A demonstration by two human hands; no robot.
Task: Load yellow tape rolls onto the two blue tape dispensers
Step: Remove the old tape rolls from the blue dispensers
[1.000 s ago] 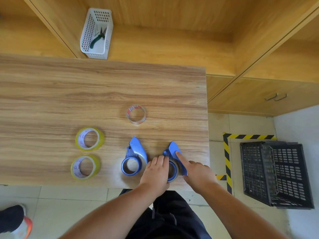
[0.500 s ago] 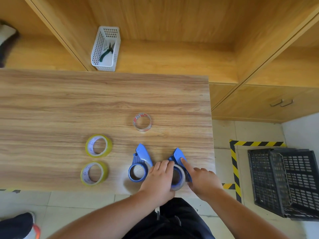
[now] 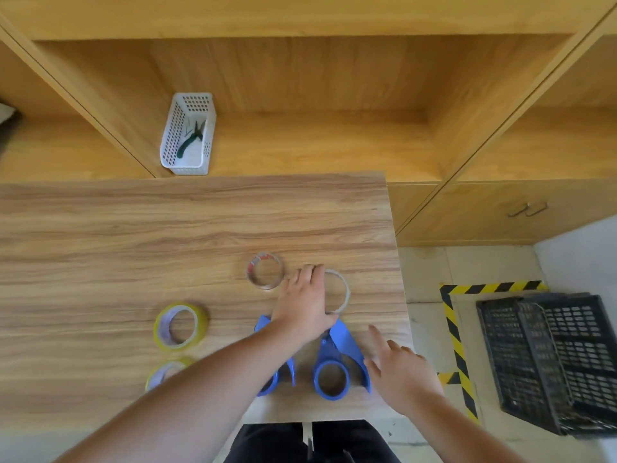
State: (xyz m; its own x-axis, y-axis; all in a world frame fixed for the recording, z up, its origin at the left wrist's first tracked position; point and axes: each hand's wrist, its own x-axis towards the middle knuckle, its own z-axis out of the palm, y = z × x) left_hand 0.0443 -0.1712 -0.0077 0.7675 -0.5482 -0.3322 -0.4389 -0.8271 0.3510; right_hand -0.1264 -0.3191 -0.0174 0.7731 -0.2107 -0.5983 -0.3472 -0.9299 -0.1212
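Note:
Two blue tape dispensers lie near the table's front edge. The right dispenser (image 3: 338, 360) shows a bare hub. The left dispenser (image 3: 282, 374) is mostly hidden under my left forearm. My left hand (image 3: 304, 304) reaches beyond them and holds the left side of a thin, empty tape core (image 3: 344, 288) that lies flat on the table. My right hand (image 3: 399, 370) hovers just right of the right dispenser with its fingers spread and nothing in it. Two yellow tape rolls lie flat to the left, one (image 3: 180, 325) farther from me and one (image 3: 164, 372) partly behind my forearm.
Another empty core (image 3: 265, 270) with a red-printed rim lies just left of my left hand. A white basket (image 3: 173, 135) with pliers stands on the shelf behind the table (image 3: 133, 235). A black crate (image 3: 547, 359) sits on the floor to the right.
My left hand has drawn the empty core off the right dispenser and carried it away from me onto the table. My right hand has come off the dispenser and opened.

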